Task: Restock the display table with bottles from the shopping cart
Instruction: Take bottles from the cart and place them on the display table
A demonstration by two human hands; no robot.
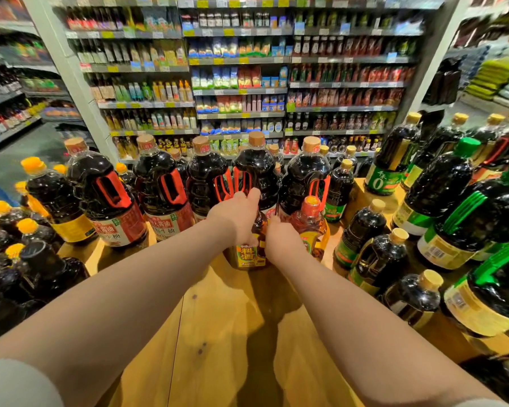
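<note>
An amber cooking-wine bottle [249, 254] is being stood on the wooden counter [218, 333], just in front of the row of big dark red-handled jugs [112, 198]. It's held by both grips: left hand [237, 215] wrapped over its top, right hand [281, 240] curled round its side. A second amber bottle [313, 227] sits just right of it.

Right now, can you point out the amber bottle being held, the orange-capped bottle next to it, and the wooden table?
Amber bottle [246, 255]: head view, on its yellow label.
Orange-capped bottle [311, 203]: head view, on its cap.
Wooden table [218, 333]: head view, on its bare top.
</note>
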